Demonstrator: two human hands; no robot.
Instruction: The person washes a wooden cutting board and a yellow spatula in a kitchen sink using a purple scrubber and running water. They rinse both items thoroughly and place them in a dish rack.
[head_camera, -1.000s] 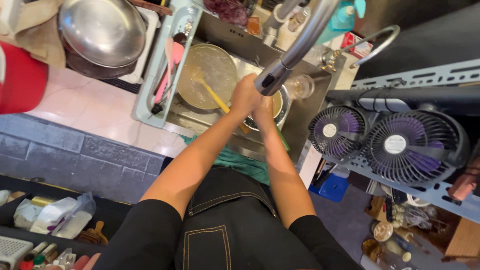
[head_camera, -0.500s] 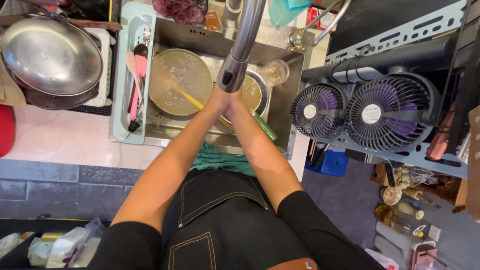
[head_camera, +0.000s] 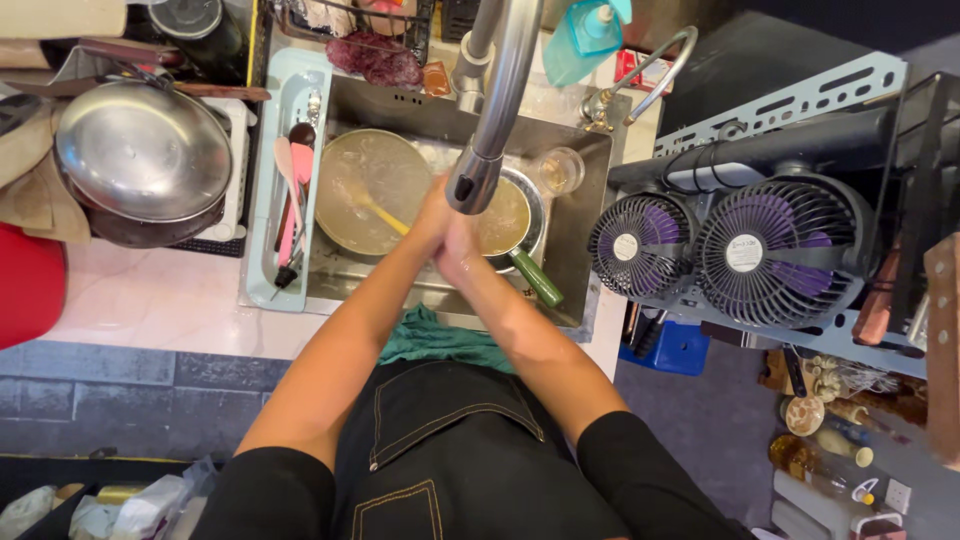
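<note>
Lid (head_camera: 142, 150), domed and steel, covers a dark pot near the counter's (head_camera: 160, 310) left edge. Right of it a pale blue tray (head_camera: 262, 215) holds pink utensils along the sink's (head_camera: 580, 250) left rim. Inside the sink sits a round pan (head_camera: 365, 185) of cloudy water with a yellow-handled tool in it. Left hand (head_camera: 432, 215) and right hand (head_camera: 462, 250) press together, fingers loosely closed on each other, holding nothing, just under the tap (head_camera: 490, 120). Beneath them is a green-handled pot (head_camera: 515, 225); a small glass (head_camera: 560, 168) stands in the sink's far right corner. Two fans (head_camera: 740, 250) stand past the counter's right edge.
</note>
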